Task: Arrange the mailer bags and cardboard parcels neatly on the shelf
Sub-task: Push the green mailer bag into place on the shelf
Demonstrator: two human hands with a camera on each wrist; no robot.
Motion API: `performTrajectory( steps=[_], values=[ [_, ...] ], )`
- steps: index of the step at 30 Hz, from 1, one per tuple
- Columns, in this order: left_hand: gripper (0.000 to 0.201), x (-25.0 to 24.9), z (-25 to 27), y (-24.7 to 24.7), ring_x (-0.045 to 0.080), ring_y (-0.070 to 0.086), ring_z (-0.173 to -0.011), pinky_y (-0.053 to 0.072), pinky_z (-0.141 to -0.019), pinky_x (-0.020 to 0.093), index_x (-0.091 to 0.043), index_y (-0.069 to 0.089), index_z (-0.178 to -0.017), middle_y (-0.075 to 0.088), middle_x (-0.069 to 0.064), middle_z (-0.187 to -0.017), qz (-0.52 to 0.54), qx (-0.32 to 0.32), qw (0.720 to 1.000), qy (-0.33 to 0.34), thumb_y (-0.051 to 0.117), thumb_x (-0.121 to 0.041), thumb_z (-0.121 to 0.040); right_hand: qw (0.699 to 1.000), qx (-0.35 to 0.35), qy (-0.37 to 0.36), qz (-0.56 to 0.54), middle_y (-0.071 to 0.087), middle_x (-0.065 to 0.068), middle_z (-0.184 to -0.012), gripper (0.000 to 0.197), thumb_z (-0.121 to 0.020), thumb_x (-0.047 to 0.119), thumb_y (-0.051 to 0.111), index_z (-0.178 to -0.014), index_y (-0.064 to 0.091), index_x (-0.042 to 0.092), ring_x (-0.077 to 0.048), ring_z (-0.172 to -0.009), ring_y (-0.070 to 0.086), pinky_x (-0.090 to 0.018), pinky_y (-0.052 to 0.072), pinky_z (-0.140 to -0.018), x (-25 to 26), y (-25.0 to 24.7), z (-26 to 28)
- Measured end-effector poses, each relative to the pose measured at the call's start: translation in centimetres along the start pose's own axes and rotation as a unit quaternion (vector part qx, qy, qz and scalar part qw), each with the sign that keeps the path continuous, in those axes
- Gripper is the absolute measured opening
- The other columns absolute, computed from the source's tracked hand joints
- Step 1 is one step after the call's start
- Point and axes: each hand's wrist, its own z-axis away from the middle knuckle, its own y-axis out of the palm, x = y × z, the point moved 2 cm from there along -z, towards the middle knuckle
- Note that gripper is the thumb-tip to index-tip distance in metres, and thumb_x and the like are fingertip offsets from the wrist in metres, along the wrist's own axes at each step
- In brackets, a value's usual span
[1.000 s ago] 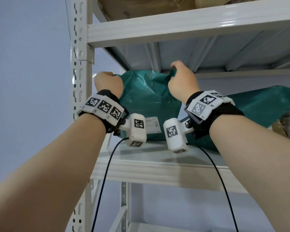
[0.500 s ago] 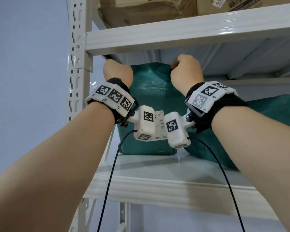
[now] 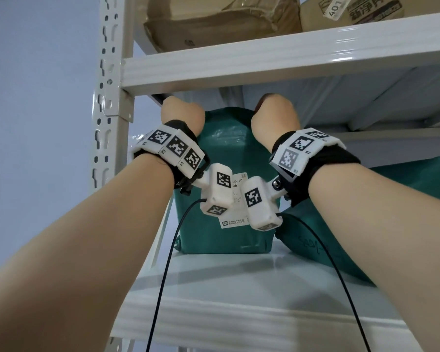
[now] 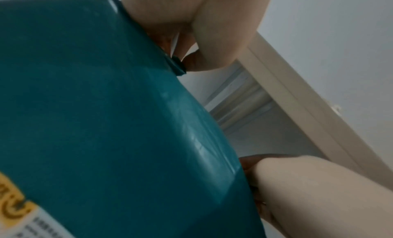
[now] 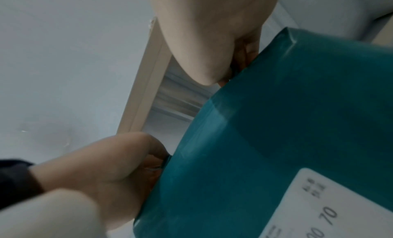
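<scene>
A green mailer bag (image 3: 224, 158) with a white label stands upright on the middle shelf (image 3: 239, 288), near the left post. My left hand (image 3: 182, 115) pinches its top left corner and my right hand (image 3: 274, 115) pinches its top right corner; both are fists just under the upper shelf. In the left wrist view the left hand (image 4: 187, 63) clamps a fold of the bag (image 4: 106, 124). In the right wrist view the right hand (image 5: 236, 73) grips the bag (image 5: 276, 124) edge, with the left hand (image 5: 149, 166) below. The fingertips are hidden behind the bag.
A second green mailer bag (image 3: 404, 199) lies tilted on the same shelf, right of the upright one. Cardboard parcels (image 3: 221, 19) sit on the upper shelf (image 3: 264, 57). The perforated shelf post (image 3: 109, 97) stands at the left. Bare shelf surface lies in front of the bags.
Both hands have drawn closer together and risen under the upper shelf. The green bag they hold has gone from leaning to standing upright and narrow.
</scene>
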Motion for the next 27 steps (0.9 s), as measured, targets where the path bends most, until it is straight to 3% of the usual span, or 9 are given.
performTrajectory(
  steps=[3, 7, 11, 15, 17, 20, 22, 24, 27],
  values=[
    [0.038, -0.2, -1.9, 0.4, 0.013, 0.031, -0.053, 0.029, -0.052, 0.022, -0.012, 0.031, -0.057, 0.045, -0.001, -0.068, 0.120, -0.049, 0.991, -0.025, 0.040, -0.005, -0.092, 1.000, 0.023, 0.006, 0.020, 0.063, -0.011, -0.105, 0.019, -0.094, 0.024, 0.056, -0.099, 0.061, 0.007, -0.029, -0.094, 0.062, -0.027, 0.038, -0.070, 0.0, 1.2, -1.4],
    [0.029, -0.5, -3.1, 0.9, 0.023, 0.045, -0.073, 0.038, -0.060, 0.027, -0.011, 0.034, -0.062, 0.042, 0.004, -0.066, 0.097, -0.022, 0.994, -0.036, 0.044, -0.011, -0.089, 0.995, 0.077, 0.023, 0.051, 0.064, -0.013, -0.115, 0.026, -0.094, 0.026, 0.056, -0.109, 0.062, 0.005, -0.029, -0.105, 0.062, -0.029, 0.044, -0.077, 0.3, 2.0, -3.1],
    [0.020, -0.2, -4.2, 1.9, 0.027, 0.049, -0.077, 0.039, -0.067, 0.030, -0.001, 0.057, -0.090, 0.060, 0.020, -0.103, 0.008, 0.026, 1.000, -0.009, 0.046, -0.017, -0.086, 0.990, 0.119, 0.040, 0.058, 0.061, -0.014, -0.124, 0.029, -0.096, 0.012, 0.048, -0.121, 0.059, 0.001, -0.029, -0.115, 0.059, -0.031, 0.045, -0.090, 0.3, 2.3, -3.4],
    [0.019, 0.7, -5.2, 3.0, 0.026, 0.052, -0.070, 0.042, -0.063, 0.028, -0.008, 0.052, -0.074, 0.057, 0.011, -0.083, -0.052, 0.054, 0.997, -0.012, 0.048, -0.023, -0.086, 0.994, 0.100, 0.034, 0.030, 0.059, -0.012, -0.116, 0.030, -0.092, 0.010, 0.045, -0.121, 0.052, 0.005, -0.031, -0.106, 0.058, -0.033, 0.043, -0.080, 0.3, 2.4, -2.6],
    [0.020, 1.2, -5.3, 3.4, 0.032, 0.060, -0.089, 0.048, -0.087, 0.035, -0.007, 0.055, -0.081, 0.060, 0.012, -0.090, -0.091, 0.047, 0.995, -0.008, 0.046, -0.024, -0.086, 0.994, 0.101, 0.034, -0.003, 0.055, -0.010, -0.103, 0.034, -0.091, 0.010, 0.045, -0.124, 0.043, 0.006, -0.030, -0.092, 0.054, -0.034, 0.042, -0.074, 0.2, 2.5, -2.3],
    [0.023, 1.7, -5.5, 4.0, 0.033, 0.053, -0.115, 0.012, -0.121, 0.046, -0.005, 0.049, -0.071, 0.057, 0.015, -0.097, -0.163, 0.035, 0.986, 0.003, 0.038, -0.017, -0.087, 0.994, 0.101, 0.020, -0.031, 0.052, -0.008, -0.095, 0.036, -0.093, 0.019, 0.045, -0.126, 0.038, 0.006, -0.031, -0.088, 0.054, -0.033, 0.040, -0.071, 0.0, 3.4, -1.8],
    [0.021, 2.0, -5.5, 4.2, 0.035, 0.048, -0.122, 0.009, -0.121, 0.047, -0.003, 0.054, -0.079, 0.059, 0.018, -0.107, -0.171, 0.022, 0.985, -0.001, 0.036, -0.011, -0.086, 0.994, 0.100, 0.014, -0.040, 0.058, -0.014, -0.103, 0.038, -0.093, 0.028, 0.044, -0.124, 0.039, 0.006, -0.035, -0.096, 0.059, -0.035, 0.044, -0.075, -0.2, 4.0, -1.5],
    [0.031, 2.8, -5.7, 4.5, 0.037, 0.046, -0.123, 0.023, -0.116, 0.046, -0.002, 0.064, -0.099, 0.059, 0.018, -0.120, -0.141, -0.018, 0.990, 0.007, 0.038, -0.012, -0.085, 0.993, 0.112, 0.020, -0.023, 0.057, -0.017, -0.119, 0.043, -0.092, 0.036, 0.044, -0.124, 0.043, 0.006, -0.037, -0.109, 0.056, -0.039, 0.046, -0.088, -0.3, 4.6, -1.3],
    [0.039, 3.6, -5.1, 4.6, 0.036, 0.045, -0.125, 0.035, -0.110, 0.043, -0.014, 0.064, -0.116, 0.054, 0.015, -0.131, -0.007, -0.097, 0.995, 0.019, 0.045, -0.021, -0.082, 0.990, 0.135, 0.025, 0.040, 0.040, -0.018, -0.142, 0.052, -0.093, 0.043, 0.041, -0.132, 0.049, 0.009, -0.036, -0.130, 0.038, -0.044, 0.033, -0.106, -0.5, 5.3, -1.0]
  ],
)
